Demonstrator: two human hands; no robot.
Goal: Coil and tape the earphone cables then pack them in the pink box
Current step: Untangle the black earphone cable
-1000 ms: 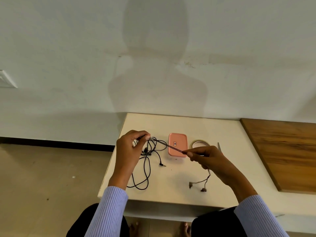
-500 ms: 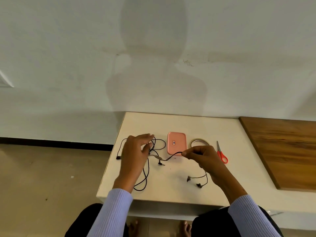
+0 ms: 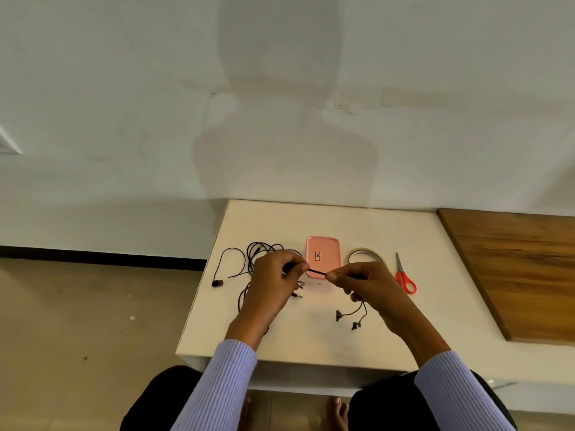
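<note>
A black earphone cable (image 3: 317,271) is stretched short and taut between my hands, just above the white table (image 3: 367,231). My left hand (image 3: 273,281) pinches it at the left; my right hand (image 3: 364,284) pinches it at the right, and two earbuds (image 3: 347,318) dangle below that hand. More tangled black cable (image 3: 249,259) lies left of my left hand, with one earbud (image 3: 217,283) at the table's left edge and jack plugs (image 3: 298,290) near my left palm. The closed pink box (image 3: 323,256) sits just behind my hands.
A roll of tape (image 3: 367,256) lies right of the pink box, partly behind my right hand. Red-handled scissors (image 3: 404,275) lie further right. A wooden surface (image 3: 513,275) adjoins the table on the right. A wall stands behind; floor drops away to the left.
My hands have come closer together, so the span of cable between them is much shorter. My left hand went from spread over the tangle to pinching the cable.
</note>
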